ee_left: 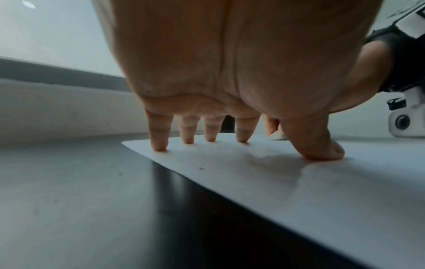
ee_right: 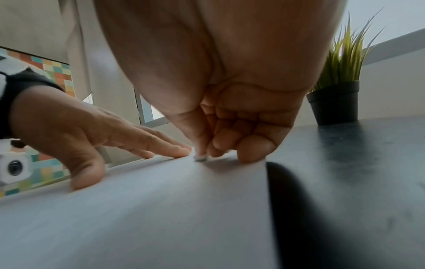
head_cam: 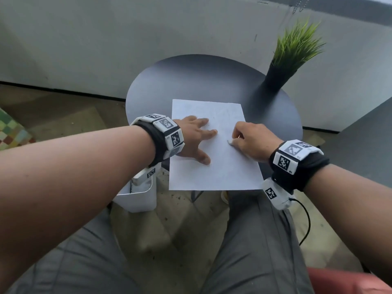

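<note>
A white sheet of paper (head_cam: 214,172) lies on the round dark table (head_cam: 191,81), its near edge over the table's front rim. My left hand (head_cam: 195,139) is spread flat on the paper's left side, its fingertips (ee_left: 158,147) pressing the paper (ee_left: 299,182) down. My right hand (head_cam: 248,139) pinches a small white eraser (head_cam: 230,143) between thumb and fingers and holds it against the sheet near its middle. In the right wrist view the eraser (ee_right: 200,158) touches the paper (ee_right: 161,209) just beside the left hand's fingertips (ee_right: 179,153).
A black pot of green artificial grass (head_cam: 282,66) stands at the table's back right. A white bin (head_cam: 137,196) sits on the floor under my left wrist. A grey wall runs behind the table. My knees are below the table's front edge.
</note>
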`<state>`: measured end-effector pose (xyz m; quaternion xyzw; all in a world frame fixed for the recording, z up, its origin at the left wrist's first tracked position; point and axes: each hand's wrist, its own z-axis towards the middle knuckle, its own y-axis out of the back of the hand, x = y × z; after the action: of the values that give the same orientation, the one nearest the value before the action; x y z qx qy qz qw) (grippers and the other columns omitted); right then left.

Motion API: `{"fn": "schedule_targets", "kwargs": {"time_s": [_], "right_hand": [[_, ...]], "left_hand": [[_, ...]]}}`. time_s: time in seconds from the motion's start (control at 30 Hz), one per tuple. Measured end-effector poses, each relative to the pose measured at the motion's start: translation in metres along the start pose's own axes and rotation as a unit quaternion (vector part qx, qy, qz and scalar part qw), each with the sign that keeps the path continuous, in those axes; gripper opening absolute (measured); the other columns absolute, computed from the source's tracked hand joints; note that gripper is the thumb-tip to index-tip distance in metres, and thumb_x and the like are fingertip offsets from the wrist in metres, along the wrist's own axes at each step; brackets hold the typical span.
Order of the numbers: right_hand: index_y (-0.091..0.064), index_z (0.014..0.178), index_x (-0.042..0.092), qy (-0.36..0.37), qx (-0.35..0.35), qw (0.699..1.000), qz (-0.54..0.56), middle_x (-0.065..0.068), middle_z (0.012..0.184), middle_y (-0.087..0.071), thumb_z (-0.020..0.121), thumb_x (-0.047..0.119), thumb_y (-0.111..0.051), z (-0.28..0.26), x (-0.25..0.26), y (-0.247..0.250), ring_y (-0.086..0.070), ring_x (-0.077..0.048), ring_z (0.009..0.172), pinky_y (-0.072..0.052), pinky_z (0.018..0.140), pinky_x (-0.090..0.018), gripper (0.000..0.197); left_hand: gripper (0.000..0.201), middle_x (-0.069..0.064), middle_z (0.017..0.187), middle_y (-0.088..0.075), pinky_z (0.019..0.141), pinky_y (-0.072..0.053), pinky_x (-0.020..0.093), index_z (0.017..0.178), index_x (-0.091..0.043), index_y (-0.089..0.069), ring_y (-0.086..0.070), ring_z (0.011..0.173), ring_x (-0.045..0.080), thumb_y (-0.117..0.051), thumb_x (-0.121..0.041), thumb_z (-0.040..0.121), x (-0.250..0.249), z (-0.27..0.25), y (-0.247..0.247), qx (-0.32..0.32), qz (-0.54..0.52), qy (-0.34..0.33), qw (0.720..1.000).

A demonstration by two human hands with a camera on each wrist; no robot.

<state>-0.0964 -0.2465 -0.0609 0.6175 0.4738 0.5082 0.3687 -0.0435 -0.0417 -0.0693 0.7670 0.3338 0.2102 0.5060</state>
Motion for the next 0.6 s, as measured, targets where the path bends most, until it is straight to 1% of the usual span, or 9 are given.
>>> {"fn": "schedule_targets", "kwargs": {"time_s": [0.1, 0.17, 0.23, 0.3, 0.37, 0.43, 0.5, 0.53, 0.6], "right_hand": [[-0.061, 0.103, 0.022, 0.028, 0.000, 1.000, 0.000, 0.002, 0.096, -0.061, 0.092, 0.038, -0.058, -0.001, 0.004, -0.007, -0.054, -0.020, 0.090, -0.037, 0.074, -0.027, 0.020], [-0.063, 0.103, 0.022, 0.024, -0.008, 1.000, -0.008, 0.003, 0.093, -0.060, 0.092, 0.038, -0.059, 0.001, 0.000, -0.003, -0.053, -0.019, 0.089, -0.037, 0.075, -0.026, 0.020], [-0.063, 0.101, 0.022, -0.010, -0.021, 1.000, -0.004, 0.004, 0.093, -0.057, 0.092, 0.037, -0.059, 0.005, -0.010, 0.001, -0.052, -0.019, 0.090, -0.037, 0.076, -0.027, 0.018], [-0.062, 0.099, 0.023, -0.042, -0.033, 0.999, 0.000, 0.005, 0.096, -0.056, 0.091, 0.038, -0.058, 0.008, -0.017, 0.002, -0.052, -0.020, 0.093, -0.039, 0.077, -0.028, 0.017], [-0.061, 0.099, 0.024, -0.034, -0.034, 0.999, 0.003, 0.004, 0.096, -0.058, 0.091, 0.038, -0.057, 0.002, -0.013, 0.000, -0.052, -0.019, 0.091, -0.039, 0.076, -0.028, 0.016], [-0.061, 0.099, 0.026, 0.033, -0.009, 0.999, -0.008, 0.005, 0.091, -0.059, 0.090, 0.037, -0.058, -0.011, 0.002, -0.007, -0.052, -0.018, 0.086, -0.040, 0.075, -0.028, 0.015], [-0.061, 0.095, 0.025, 0.114, 0.034, 0.993, -0.023, 0.007, 0.082, -0.059, 0.090, 0.036, -0.058, -0.030, 0.018, -0.014, -0.052, -0.019, 0.081, -0.044, 0.074, -0.030, 0.013], [-0.060, 0.093, 0.024, 0.126, 0.045, 0.991, -0.028, 0.008, 0.080, -0.059, 0.090, 0.035, -0.058, -0.034, 0.019, -0.014, -0.053, -0.018, 0.080, -0.045, 0.074, -0.030, 0.012], [-0.060, 0.090, 0.023, 0.067, 0.031, 0.997, -0.022, 0.007, 0.082, -0.060, 0.088, 0.033, -0.060, -0.027, 0.006, -0.007, -0.055, -0.019, 0.083, -0.042, 0.072, -0.029, 0.011]], "left_hand": [[0.093, 0.003, 0.167, 0.002, 0.116, -0.027, 0.055, 0.157, -0.040, -0.005, -0.005, 0.151, 0.029, -0.045, -0.079, 0.084, 0.002, 0.003, 0.003, -0.002, 0.004, 0.033, 0.999], [0.085, 0.005, 0.166, 0.002, 0.113, -0.027, 0.056, 0.155, -0.048, -0.003, -0.006, 0.150, 0.033, -0.041, -0.080, 0.085, 0.001, 0.004, 0.007, 0.003, -0.003, 0.059, 0.998], [0.080, 0.006, 0.166, 0.003, 0.110, -0.028, 0.058, 0.149, -0.061, -0.002, -0.007, 0.148, 0.040, -0.040, -0.082, 0.083, -0.005, 0.004, 0.011, 0.015, -0.012, 0.067, 0.998], [0.090, 0.003, 0.166, 0.010, 0.109, -0.027, 0.062, 0.145, -0.068, -0.001, -0.005, 0.147, 0.046, -0.049, -0.089, 0.071, -0.009, 0.003, 0.013, 0.038, -0.017, 0.061, 0.997], [0.105, -0.003, 0.165, 0.017, 0.107, -0.026, 0.067, 0.141, -0.072, 0.003, 0.000, 0.145, 0.050, -0.056, -0.094, 0.057, -0.011, 0.003, 0.012, 0.055, -0.012, 0.052, 0.997], [0.113, -0.004, 0.165, 0.019, 0.108, -0.022, 0.069, 0.142, -0.070, 0.006, 0.006, 0.147, 0.049, -0.059, -0.094, 0.053, -0.012, 0.002, 0.011, 0.056, -0.004, 0.046, 0.997], [0.116, -0.002, 0.165, 0.019, 0.110, -0.016, 0.069, 0.147, -0.063, 0.006, 0.015, 0.149, 0.041, -0.062, -0.091, 0.058, -0.013, 0.002, 0.010, 0.049, 0.004, 0.034, 0.998], [0.117, -0.001, 0.165, 0.019, 0.111, -0.014, 0.070, 0.150, -0.059, 0.006, 0.016, 0.150, 0.037, -0.062, -0.090, 0.059, -0.013, 0.003, 0.010, 0.042, 0.013, 0.024, 0.999], [0.121, -0.001, 0.166, 0.017, 0.113, -0.015, 0.070, 0.152, -0.053, 0.005, 0.013, 0.151, 0.034, -0.061, -0.090, 0.059, -0.013, 0.005, 0.008, 0.032, 0.029, 0.007, 0.999]]}}
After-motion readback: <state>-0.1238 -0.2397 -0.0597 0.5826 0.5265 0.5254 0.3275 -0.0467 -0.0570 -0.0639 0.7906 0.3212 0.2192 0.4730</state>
